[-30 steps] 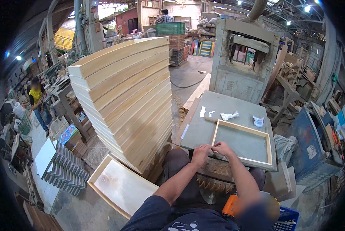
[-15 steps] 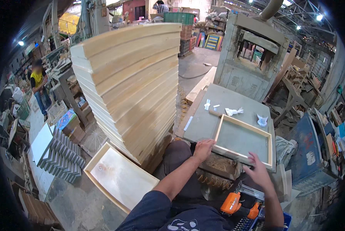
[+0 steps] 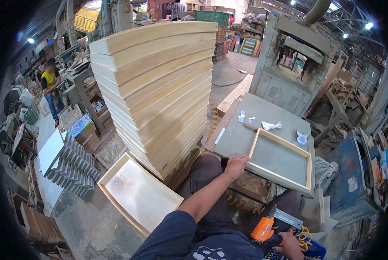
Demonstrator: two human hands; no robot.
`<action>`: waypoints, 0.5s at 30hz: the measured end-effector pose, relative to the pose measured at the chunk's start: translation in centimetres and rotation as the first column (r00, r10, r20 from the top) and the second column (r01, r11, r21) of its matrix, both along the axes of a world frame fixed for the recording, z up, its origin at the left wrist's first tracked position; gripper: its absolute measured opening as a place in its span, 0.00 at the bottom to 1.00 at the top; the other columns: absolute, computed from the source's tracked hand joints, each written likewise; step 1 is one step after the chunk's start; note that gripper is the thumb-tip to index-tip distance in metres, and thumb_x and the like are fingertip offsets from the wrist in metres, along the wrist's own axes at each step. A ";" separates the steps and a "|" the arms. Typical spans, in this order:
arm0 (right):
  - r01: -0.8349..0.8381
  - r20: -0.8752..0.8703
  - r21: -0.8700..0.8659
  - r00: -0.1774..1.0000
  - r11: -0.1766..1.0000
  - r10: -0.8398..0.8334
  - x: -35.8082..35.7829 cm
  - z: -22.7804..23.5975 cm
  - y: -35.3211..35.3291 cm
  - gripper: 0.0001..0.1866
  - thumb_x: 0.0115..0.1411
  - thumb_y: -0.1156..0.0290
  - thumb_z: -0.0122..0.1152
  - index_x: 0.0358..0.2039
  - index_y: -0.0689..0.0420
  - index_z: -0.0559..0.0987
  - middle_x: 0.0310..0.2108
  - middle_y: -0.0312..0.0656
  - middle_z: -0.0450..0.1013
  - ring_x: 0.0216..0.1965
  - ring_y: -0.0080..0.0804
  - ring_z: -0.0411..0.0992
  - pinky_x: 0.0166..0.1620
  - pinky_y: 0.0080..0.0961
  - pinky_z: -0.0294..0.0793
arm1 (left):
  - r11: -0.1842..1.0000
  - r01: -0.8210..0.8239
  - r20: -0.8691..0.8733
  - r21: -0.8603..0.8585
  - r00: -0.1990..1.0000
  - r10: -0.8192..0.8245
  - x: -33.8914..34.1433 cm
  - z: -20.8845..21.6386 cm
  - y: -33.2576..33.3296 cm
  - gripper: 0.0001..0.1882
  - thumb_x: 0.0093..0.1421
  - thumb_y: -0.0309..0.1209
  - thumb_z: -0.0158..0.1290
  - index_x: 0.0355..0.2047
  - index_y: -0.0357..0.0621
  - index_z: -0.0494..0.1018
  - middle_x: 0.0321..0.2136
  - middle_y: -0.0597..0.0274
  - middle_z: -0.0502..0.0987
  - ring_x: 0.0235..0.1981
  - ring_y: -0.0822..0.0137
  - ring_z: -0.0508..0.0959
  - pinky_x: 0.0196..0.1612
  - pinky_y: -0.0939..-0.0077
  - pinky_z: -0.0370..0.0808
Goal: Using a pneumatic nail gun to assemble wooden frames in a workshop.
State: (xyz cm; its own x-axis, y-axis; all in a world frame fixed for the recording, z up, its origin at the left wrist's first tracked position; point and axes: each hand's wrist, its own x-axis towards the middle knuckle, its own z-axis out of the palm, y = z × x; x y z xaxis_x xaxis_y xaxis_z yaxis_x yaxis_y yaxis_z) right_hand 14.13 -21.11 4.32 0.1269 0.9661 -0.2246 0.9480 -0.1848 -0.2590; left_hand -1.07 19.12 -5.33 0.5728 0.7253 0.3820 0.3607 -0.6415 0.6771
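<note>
A rectangular light-wood frame [image 3: 285,141] lies flat on the grey board of the worktable [image 3: 231,145]. My left hand [image 3: 237,167] is closed on its near left corner. Low at the right, by my lap, rests an orange nail gun [image 3: 262,229] with a silver magazine. My right hand [image 3: 290,246] grips its rear part, with a coiled yellow hose [image 3: 305,236] beside it. White crumpled pieces [image 3: 271,125] and a short wooden stick [image 3: 250,126] lie on the board beyond the frame.
A tall stack of wooden trays [image 3: 168,82] rises at my left, with one shallow wooden tray [image 3: 137,190] at its foot. A grey machine [image 3: 285,86] stands behind the worktable, a blue bin [image 3: 347,173] to the right. A person in a yellow top [image 3: 50,81] is at far left.
My right hand has left the near right side of the frame, moved down towards my lap and closed on the nail gun. My left hand keeps its hold on the frame's corner.
</note>
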 end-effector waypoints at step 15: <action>0.148 0.050 -0.071 0.988 0.987 -0.144 -2.1 0.1 1.7 0.41 0.41 0.70 0.72 0.55 0.59 0.61 0.43 0.66 0.70 0.49 0.62 0.67 0.51 0.49 0.65 | 1.000 0.001 0.004 0.021 1.000 -0.001 0.0 -0.1 0.1 0.15 0.57 0.26 0.50 0.45 0.50 0.73 0.43 0.63 0.76 0.47 0.57 0.75 0.49 0.58 0.67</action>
State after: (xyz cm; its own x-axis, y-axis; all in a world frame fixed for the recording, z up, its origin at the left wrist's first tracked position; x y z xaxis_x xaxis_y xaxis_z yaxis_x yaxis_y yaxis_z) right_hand 12.08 -19.41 4.45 0.2768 0.9174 -0.2859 0.9198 -0.3391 -0.1974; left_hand -1.12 19.24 -5.38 0.5721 0.7161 0.3999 0.3569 -0.6563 0.6648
